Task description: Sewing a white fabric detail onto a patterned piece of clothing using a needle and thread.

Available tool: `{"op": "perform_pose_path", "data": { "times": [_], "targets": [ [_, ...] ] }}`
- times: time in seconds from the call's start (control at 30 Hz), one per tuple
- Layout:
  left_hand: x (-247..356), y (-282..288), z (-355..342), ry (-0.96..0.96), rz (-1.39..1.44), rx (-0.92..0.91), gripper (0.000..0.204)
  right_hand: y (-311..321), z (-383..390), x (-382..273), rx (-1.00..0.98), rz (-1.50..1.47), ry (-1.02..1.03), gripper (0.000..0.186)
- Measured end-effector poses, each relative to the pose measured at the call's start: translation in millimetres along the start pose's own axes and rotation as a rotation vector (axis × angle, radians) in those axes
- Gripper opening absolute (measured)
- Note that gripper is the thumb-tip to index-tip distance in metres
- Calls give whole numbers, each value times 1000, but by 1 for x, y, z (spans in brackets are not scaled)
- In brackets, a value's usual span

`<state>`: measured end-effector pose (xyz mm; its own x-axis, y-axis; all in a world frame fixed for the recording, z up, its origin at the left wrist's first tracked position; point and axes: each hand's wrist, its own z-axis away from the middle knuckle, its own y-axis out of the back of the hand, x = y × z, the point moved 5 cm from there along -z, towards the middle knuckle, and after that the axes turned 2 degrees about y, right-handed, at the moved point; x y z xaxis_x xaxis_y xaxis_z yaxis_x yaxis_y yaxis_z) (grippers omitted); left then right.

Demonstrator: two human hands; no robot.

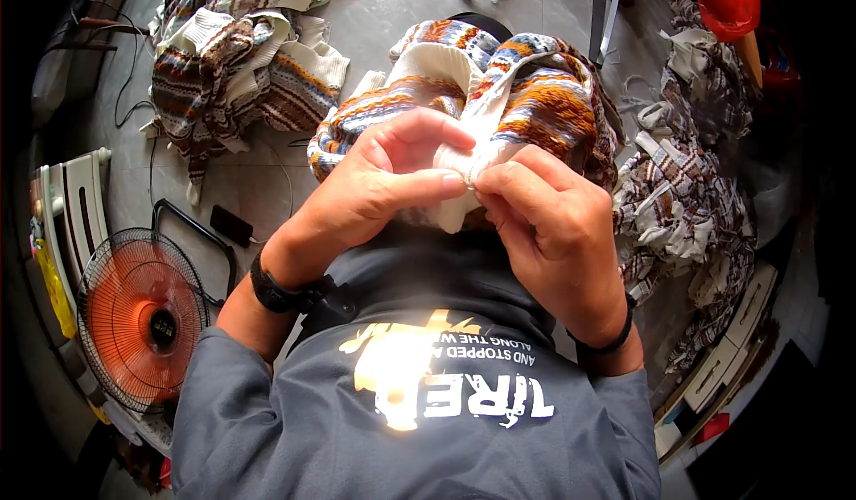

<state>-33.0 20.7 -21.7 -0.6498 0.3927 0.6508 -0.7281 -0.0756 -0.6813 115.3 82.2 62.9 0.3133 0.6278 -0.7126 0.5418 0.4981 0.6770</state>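
Note:
A knitted sweater in orange, brown, blue and white patterned bands lies bunched across my lap. Its white ribbed band runs up the middle between the patterned parts. My left hand comes from the left, thumb and fingers closed on a folded piece of that band. From the right, my right hand pinches the band's edge, its fingertips almost touching my left thumb. Whether a thread or small tool is between the right fingertips is too small to tell.
More patterned knitwear is heaped on the grey floor at the far left, and another knit pile lies at the right. At the left stand a round fan-shaped heater and a black phone. A red plastic bag hangs at the far right.

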Motion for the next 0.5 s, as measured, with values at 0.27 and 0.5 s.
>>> {"op": "perform_pose_path", "data": {
  "times": [0.27,0.5],
  "targets": [
    [2,-3,-1,-130,-113,-77,28,-18,1,-2,119,-9,28,8],
    [1,9,2,-129,-210,63,25,7,-2,27,329,-690,-59,10]
  ]
}}
